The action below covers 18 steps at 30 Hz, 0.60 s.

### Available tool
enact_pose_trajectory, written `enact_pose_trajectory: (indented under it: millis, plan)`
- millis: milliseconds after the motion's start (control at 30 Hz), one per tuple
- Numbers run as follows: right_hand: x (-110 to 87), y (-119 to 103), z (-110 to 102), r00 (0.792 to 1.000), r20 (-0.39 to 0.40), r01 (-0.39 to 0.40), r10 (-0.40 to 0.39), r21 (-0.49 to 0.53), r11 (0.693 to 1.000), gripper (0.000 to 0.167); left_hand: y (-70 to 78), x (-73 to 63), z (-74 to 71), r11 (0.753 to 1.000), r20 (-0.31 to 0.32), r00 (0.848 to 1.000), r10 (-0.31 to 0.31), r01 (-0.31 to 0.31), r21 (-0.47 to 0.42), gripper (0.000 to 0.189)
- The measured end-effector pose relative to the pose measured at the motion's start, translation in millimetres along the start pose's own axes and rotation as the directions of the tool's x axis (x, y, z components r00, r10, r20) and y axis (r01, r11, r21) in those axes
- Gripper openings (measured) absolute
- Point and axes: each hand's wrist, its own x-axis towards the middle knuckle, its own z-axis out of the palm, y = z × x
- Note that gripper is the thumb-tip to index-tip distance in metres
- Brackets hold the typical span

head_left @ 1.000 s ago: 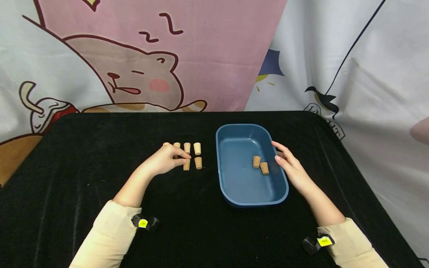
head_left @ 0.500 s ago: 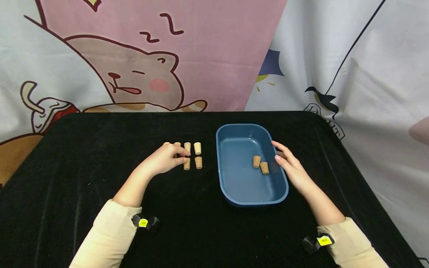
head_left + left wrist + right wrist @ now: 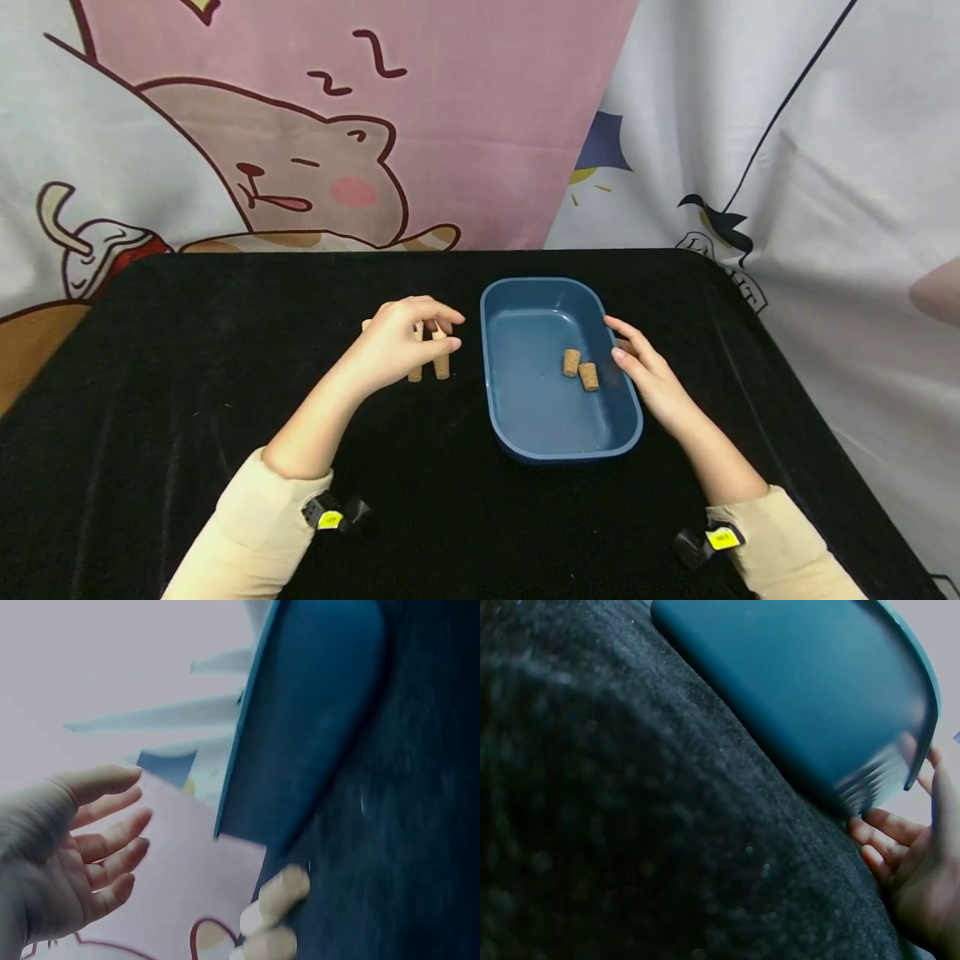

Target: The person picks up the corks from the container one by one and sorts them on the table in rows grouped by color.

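My left hand (image 3: 401, 337) is over the corks (image 3: 442, 367) on the black cloth, hiding most of them. In the left wrist view its fingers (image 3: 120, 836) and thumb are loosely bent and apart, with nothing visible between them; nearby corks (image 3: 283, 892) stand blurred below the hand. A blue plastic tub (image 3: 525, 417) lies to the right, with two brown corks (image 3: 572, 363) in it. My right hand (image 3: 651, 375) touches the tub's right rim with thumb and forefinger; in the right wrist view, other fingers (image 3: 889, 836) rest low against the outer wall.
Black cloth (image 3: 187, 375) covers the table. Behind it hangs a curtain (image 3: 487, 125) with cartoon drawings, and a white curtain (image 3: 885, 192) is at the right. A small black camera (image 3: 333, 512) is strapped at each wrist.
My left hand has shifted right and slightly up from the front-row corks, and its thumb and fingers have spread. The right hand and tub have stayed put.
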Motion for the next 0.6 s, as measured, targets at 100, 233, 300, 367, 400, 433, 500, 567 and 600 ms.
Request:
enact_pose_trajectory:
  millis: [100, 233, 300, 367, 400, 433, 500, 567, 600]
  plan:
    - [0.4, 0, 0, 1.0, -0.003, 0.002, -0.002, -0.001, 1.0, 0.053, 11.5, 6.5, 8.0, 0.998, -0.007, 0.999, 0.043, -0.043, -0.037, 0.023]
    - [0.2, 0, 1, 1.0, -0.006, 0.003, -0.003, -0.004, 1.0, 0.052, 20.0, 14.9, 21.0, 0.995, 0.011, 0.997, 0.081, -0.08, -0.056, 0.026]
    - [0.4, 1, 1, 1.0, -0.005, 0.003, -0.003, -0.002, 1.0, 0.052, 22.3, 19.0, 27.7, 0.994, 0.023, 0.995, 0.095, -0.093, -0.06, 0.028]
    - [0.7, 1, 1, 1.0, -0.004, 0.004, -0.004, -0.002, 1.0, 0.052, 24.2, 23.1, 34.1, 0.992, 0.038, 0.994, 0.102, -0.099, -0.072, 0.029]
    - [0.8, 1, 1, 1.0, -0.004, 0.004, -0.004, 0.0, 1.0, 0.052, 24.9, 25.2, 37.3, 0.992, 0.046, 0.993, 0.106, -0.102, -0.08, 0.029]
    - [0.9, 1, 1, 1.0, -0.003, 0.005, -0.005, 0.001, 1.0, 0.052, 25.6, 27.3, 40.4, 0.991, 0.054, 0.993, 0.107, -0.102, -0.088, 0.03]
    - [0.9, 1, 1, 1.0, -0.002, 0.007, -0.007, 0.001, 1.0, 0.052, 27.5, 31.6, 46.0, 0.991, 0.068, 0.992, 0.103, -0.096, -0.098, 0.03]
    - [0.7, 1, 1, 1.0, -0.002, 0.009, -0.009, 0.0, 1.0, 0.052, 29.0, 36.2, 51.5, 0.991, 0.085, 0.992, 0.091, -0.082, -0.107, 0.031]
    - [0.6, 1, 1, 1.0, -0.001, 0.009, -0.009, -0.001, 1.0, 0.052, 29.9, 38.5, 54.1, 0.992, 0.095, 0.992, 0.084, -0.074, -0.106, 0.032]
